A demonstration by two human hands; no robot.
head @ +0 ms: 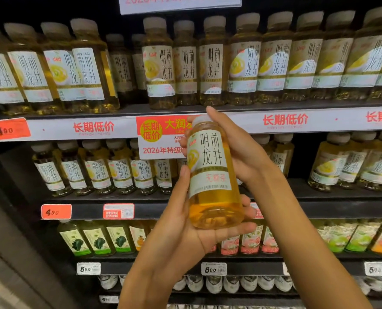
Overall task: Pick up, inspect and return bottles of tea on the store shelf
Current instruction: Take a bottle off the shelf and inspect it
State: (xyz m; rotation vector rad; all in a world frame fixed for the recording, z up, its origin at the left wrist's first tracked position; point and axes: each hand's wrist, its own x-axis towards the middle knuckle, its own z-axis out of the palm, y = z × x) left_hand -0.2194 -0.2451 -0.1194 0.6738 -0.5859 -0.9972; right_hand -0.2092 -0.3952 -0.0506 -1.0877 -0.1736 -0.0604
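Both hands hold one bottle (212, 175) upright in front of the shelf (274, 120). It is clear plastic, round, with amber tea and a smooth pale label. The left hand (185, 233) cups its ribbed base, fingers curled around. The right hand (236, 148) grips behind the white cap, fingers wrapped.

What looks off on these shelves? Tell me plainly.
Nothing is spilled or damaged. The one irregularity is the top shelf's front row: two bottles sit further back than their neighbours. The held bottle looks intact, between the left hand and right hand.
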